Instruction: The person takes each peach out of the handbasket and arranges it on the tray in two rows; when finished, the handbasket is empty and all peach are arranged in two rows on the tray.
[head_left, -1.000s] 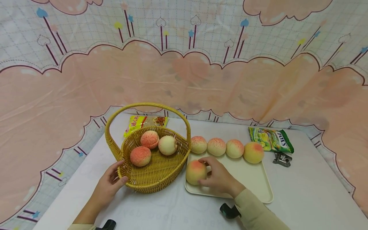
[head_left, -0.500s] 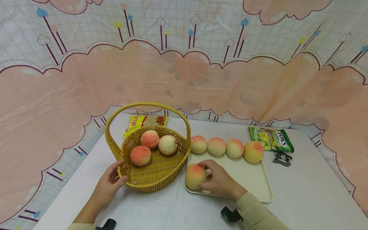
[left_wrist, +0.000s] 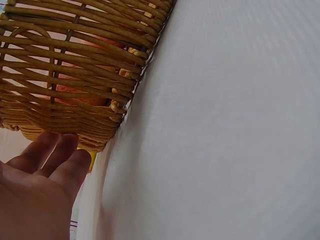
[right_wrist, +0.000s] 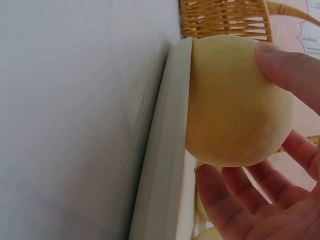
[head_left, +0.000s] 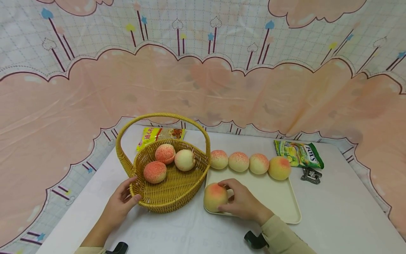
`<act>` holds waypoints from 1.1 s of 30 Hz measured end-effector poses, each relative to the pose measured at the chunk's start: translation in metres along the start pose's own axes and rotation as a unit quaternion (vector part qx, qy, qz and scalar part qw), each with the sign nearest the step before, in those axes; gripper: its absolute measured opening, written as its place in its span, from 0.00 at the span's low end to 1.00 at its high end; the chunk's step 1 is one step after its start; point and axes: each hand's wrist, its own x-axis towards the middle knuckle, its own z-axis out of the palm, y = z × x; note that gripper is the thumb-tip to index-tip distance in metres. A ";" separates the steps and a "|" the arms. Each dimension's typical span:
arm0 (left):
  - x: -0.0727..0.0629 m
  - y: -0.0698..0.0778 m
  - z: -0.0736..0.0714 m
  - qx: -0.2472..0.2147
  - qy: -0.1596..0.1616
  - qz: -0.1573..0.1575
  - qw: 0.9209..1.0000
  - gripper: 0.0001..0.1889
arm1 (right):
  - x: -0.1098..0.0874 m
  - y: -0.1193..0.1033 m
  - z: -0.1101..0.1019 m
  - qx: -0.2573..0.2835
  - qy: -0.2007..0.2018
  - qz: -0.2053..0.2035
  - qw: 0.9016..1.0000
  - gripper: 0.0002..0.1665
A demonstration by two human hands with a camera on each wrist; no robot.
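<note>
The right hand (head_left: 242, 201) held a peach (head_left: 216, 198) with the thumb on one side and the fingers curled against the other, spread about as wide as the fruit. The peach was at the near left corner of a cream tray (head_left: 272, 197), close against its rim; whether its weight rested there I could not tell. It looked firm and light, perhaps a foam model, and its matt skin should grip well, though so round a thing might roll if pinched off-centre or dent under a hard squeeze. A light hold across its widest part seemed best. The left hand (head_left: 122, 201) held the near left rim of a wicker basket (head_left: 165, 194), fingertips against the outer weave. The basket seemed springy and light enough to slide, so its rim or tall handle (head_left: 165, 115) would serve as a grip. Inside lay three peaches (head_left: 155, 172); four more peaches (head_left: 239, 162) lined the tray's far side, near a green packet (head_left: 299, 154).
</note>
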 end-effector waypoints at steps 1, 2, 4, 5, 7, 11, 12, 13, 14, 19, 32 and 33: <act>0.000 0.000 0.000 -0.001 0.000 0.001 1.000 0.31 | 0.000 0.000 0.000 0.000 0.000 0.001 1.000 0.37; 0.000 -0.001 0.000 -0.001 0.000 0.002 1.000 0.31 | 0.000 0.000 0.000 0.001 0.000 0.002 1.000 0.38; 0.000 -0.001 0.000 -0.001 0.000 0.005 1.000 0.31 | -0.001 0.001 0.000 0.000 -0.001 0.004 1.000 0.38; 0.000 -0.001 0.000 -0.002 0.001 0.006 1.000 0.31 | -0.001 0.001 0.000 -0.001 -0.001 0.004 1.000 0.38; 0.000 -0.001 0.000 -0.003 0.002 0.009 1.000 0.30 | -0.001 0.000 0.000 -0.004 -0.001 0.006 1.000 0.38; 0.000 0.000 0.000 -0.002 0.002 0.011 1.000 0.30 | 0.000 0.000 0.000 -0.006 -0.003 0.010 1.000 0.39; 0.000 0.000 0.000 -0.002 0.002 0.011 1.000 0.30 | 0.000 -0.001 0.000 -0.005 -0.003 0.011 1.000 0.39; 0.000 -0.001 0.000 -0.002 0.001 0.011 1.000 0.30 | 0.000 -0.001 0.000 -0.004 -0.003 0.012 1.000 0.40; 0.000 -0.001 0.000 -0.001 0.001 0.011 1.000 0.30 | 0.000 -0.001 0.001 -0.002 -0.003 0.012 1.000 0.40; 0.000 0.000 0.000 -0.006 0.002 0.008 1.000 0.30 | 0.000 0.000 0.001 0.004 -0.002 0.010 1.000 0.41; 0.000 -0.001 -0.001 0.003 0.001 0.009 1.000 0.30 | 0.004 -0.004 -0.007 -0.033 0.029 -0.035 0.998 0.45; 0.001 -0.001 0.000 0.002 0.001 0.008 1.000 0.30 | 0.006 -0.005 -0.009 -0.034 0.032 -0.040 0.998 0.45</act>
